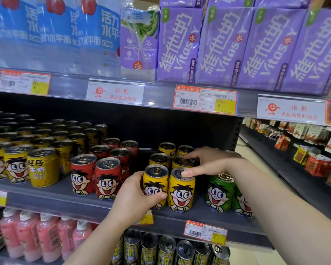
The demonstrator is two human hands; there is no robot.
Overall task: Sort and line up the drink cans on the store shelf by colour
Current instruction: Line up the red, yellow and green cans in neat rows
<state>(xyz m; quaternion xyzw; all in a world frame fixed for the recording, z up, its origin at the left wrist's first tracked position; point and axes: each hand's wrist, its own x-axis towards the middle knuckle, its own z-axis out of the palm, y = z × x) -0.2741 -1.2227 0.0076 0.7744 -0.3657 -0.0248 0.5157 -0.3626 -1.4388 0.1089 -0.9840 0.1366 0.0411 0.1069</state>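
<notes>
Yellow cans stand in two short files on the grey shelf [52, 197], between a red group [96, 175] and the green cans [221, 194] at right. My left hand [136, 196] wraps the front left yellow can [155, 185], fingers [158, 197] curled across its printed face. My right hand [208, 161] reaches over the files: its thumb rests on the lid of the front right yellow can [182, 190], and its spread fingers touch the tops of the cans behind. A larger block of yellow cans [36, 161] fills the shelf's left part. Purple cartons [225, 46] stand on the shelf above; pink bottles [36, 236] stand on the shelf below.
</notes>
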